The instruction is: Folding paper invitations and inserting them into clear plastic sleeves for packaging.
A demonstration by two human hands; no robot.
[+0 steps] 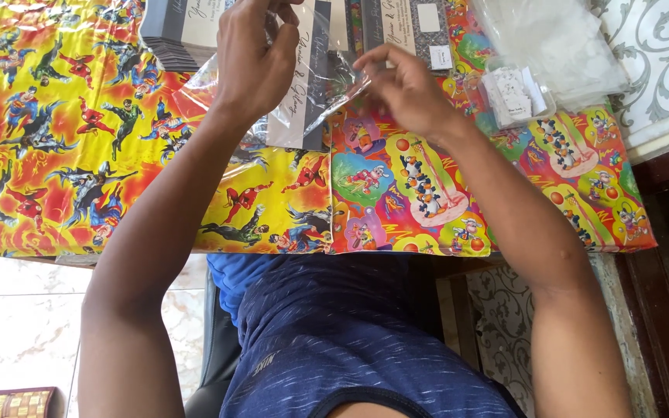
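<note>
A table (pixel 56 193) covered in bright cartoon-print wrapping paper fills the view. At twelve o'clock both hands hold a clear plastic sleeve (pixel 327 93) with a grey card (pixel 297 108) inside. The left hand (pixel 255 66) pinches its upper edge, fingers closed; the right hand (pixel 408 89) pinches its right edge. A stack of grey cards (pixel 176 35) lies at eleven o'clock, a small plastic box (pixel 514 94) at two.

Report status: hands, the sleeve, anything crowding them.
Left hand and right hand both pinch the clear plastic sleeve over a grey card. Card stack close behind.
</note>
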